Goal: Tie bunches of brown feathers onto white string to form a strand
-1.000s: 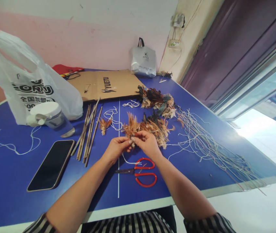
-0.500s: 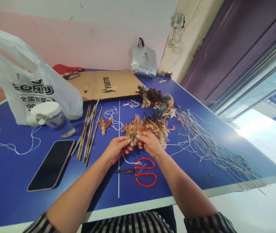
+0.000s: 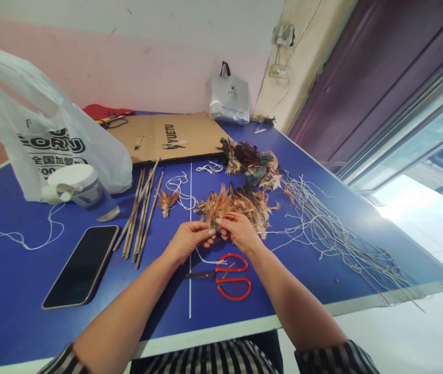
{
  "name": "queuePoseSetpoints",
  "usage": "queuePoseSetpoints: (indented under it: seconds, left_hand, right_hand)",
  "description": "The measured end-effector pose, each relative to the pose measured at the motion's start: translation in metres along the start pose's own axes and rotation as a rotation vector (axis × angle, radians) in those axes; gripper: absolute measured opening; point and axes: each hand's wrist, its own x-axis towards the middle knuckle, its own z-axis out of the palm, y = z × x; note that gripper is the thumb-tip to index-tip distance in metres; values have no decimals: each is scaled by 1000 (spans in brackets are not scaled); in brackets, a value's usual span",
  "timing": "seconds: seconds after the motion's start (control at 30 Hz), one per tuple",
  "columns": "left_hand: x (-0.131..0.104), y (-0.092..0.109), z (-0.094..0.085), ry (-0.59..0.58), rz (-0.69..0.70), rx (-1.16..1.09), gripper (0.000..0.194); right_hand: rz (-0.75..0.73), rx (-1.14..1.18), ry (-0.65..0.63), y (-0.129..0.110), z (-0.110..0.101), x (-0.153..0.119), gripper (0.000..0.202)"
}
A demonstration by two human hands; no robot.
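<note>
Between my two hands is a bunch of brown feathers (image 3: 214,203), its tips fanned away from me. My left hand (image 3: 190,240) pinches the base from the left, thumb and fingers pressed together. From the right, my right hand (image 3: 240,231) grips the same base; the fingers hide most of it. Just behind lies a pile of orange-brown feathers (image 3: 258,208), with darker feather bunches (image 3: 250,161) farther back. Below my hands, red-handled scissors (image 3: 232,279) lie on the blue table (image 3: 283,291). A white string (image 3: 207,259) curls beside them.
Wooden sticks (image 3: 139,218), a phone (image 3: 82,266), a lidded cup (image 3: 84,189) and a white plastic bag (image 3: 69,135) stand or lie to the left. Loose strings (image 3: 334,234) spread over the right side. Flat cardboard (image 3: 159,136) and a silver bag (image 3: 229,98) are at the back.
My fingers have shifted slightly on the base of the feather bunch, and its feathers look more gathered and turned. Other things on the table stay in place.
</note>
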Motion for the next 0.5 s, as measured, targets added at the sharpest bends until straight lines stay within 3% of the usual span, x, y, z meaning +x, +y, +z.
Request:
queuePoseSetpoints:
  seconds: [0.3, 0.5]
  left_hand:
    - [3, 2, -3, 93, -43, -186, 21]
    - [2, 0, -2, 25, -54, -174, 19]
  right_hand:
    - [16, 61, 41, -5, 0, -1, 25]
    - [75, 178, -55, -4, 0, 0, 26]
